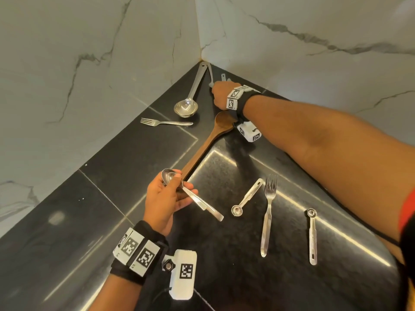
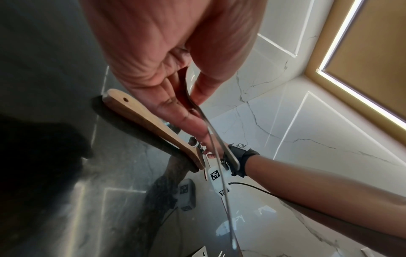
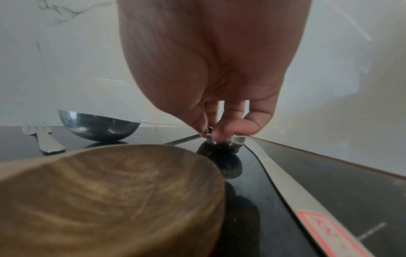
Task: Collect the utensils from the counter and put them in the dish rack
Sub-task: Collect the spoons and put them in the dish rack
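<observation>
My left hand hovers over the black counter and grips two steel spoons, thumb on their necks, handles pointing right; the left wrist view shows the same left hand pinching the steel spoons. My right hand reaches into the far corner. There the right hand has its fingertips down on the counter, pinching a small metal utensil. A long wooden spoon lies between the hands. No dish rack shows.
A steel ladle and a fork lie at the back left. Nearer right are a small measuring spoon, a second fork and another measuring spoon. Marble walls close the corner. A flat metal strip with a red label runs beside the right hand.
</observation>
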### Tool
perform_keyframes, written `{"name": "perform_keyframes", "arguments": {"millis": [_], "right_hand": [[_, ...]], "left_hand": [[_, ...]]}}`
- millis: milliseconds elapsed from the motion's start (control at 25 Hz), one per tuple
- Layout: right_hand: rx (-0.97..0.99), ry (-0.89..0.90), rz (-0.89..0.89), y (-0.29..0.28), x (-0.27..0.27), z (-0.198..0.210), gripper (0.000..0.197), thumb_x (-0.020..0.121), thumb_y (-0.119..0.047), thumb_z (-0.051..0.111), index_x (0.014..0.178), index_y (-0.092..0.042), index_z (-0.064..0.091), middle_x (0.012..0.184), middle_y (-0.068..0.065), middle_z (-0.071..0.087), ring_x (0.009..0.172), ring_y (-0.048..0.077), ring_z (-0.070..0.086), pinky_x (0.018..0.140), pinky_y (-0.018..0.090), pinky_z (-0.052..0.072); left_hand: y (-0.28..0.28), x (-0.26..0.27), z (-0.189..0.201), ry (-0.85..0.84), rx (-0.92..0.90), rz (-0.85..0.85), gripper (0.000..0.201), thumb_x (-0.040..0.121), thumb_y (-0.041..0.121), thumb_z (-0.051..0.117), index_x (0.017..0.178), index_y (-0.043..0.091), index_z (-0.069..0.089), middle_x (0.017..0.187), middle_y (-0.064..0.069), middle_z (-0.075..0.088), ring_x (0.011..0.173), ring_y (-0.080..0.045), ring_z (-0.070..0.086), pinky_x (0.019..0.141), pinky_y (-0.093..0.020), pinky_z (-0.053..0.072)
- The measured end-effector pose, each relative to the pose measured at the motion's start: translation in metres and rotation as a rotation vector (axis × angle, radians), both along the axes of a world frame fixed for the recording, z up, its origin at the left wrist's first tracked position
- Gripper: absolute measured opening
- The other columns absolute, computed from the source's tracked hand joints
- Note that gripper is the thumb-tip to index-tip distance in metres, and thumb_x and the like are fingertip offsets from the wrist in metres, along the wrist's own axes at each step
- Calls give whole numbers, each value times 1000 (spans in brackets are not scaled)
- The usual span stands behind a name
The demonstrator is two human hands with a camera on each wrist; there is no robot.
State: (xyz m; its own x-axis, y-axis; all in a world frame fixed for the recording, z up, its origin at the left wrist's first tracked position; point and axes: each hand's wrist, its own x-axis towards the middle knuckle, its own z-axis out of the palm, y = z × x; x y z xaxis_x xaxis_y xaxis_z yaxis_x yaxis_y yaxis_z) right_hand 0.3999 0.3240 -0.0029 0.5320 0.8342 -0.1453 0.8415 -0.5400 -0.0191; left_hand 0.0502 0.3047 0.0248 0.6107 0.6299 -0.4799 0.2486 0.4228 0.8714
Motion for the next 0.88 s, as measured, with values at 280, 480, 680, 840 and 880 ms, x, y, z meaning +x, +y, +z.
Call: {"name": "perform_keyframes", "arguments": {"millis": [280,480,680,840,880], "right_hand": [[581,41,-105,-51,-34,61,23,91,-27,59,104,-22,77,106,3,70,100,24,61,79,35,50],[914,288,-74,-157,-139,96,16,84,-20,72,98,-23,78,82,-14,61,71,-7,51,69,10,39],[687,323,94,-213,-240,72,33,81,-11,65,112,-22,73,88,-6,68,80,7,63,75,31,55],[662,394,-28,-221,-270,62,22,76,-12,68,96,-17,77,86,-3,70,83,14,66,79,39,55],[648,398,-50,-224,-274,61,20,77,-13,68,94,-17,77,87,-3,70,84,15,66,80,39,55]], "left_hand": [[-14,-1,-1,-30,0,-14,16,101,18,48,111,12,60,83,-14,72,75,-28,74,60,-31,60],[-43,-6,2,-91,41,-13,20,100,13,49,117,15,60,89,-18,73,75,-27,75,62,-33,62],[-96,-14,7,-143,-1,-69,21,100,12,50,118,13,60,95,-19,74,76,-24,75,66,-36,63],[-127,-30,10,-162,-11,-145,22,101,12,48,116,15,64,101,-10,76,86,-24,75,66,-35,61],[-131,-34,9,-165,-5,-164,23,101,13,47,116,15,64,102,-10,76,88,-25,75,67,-35,61]]}}
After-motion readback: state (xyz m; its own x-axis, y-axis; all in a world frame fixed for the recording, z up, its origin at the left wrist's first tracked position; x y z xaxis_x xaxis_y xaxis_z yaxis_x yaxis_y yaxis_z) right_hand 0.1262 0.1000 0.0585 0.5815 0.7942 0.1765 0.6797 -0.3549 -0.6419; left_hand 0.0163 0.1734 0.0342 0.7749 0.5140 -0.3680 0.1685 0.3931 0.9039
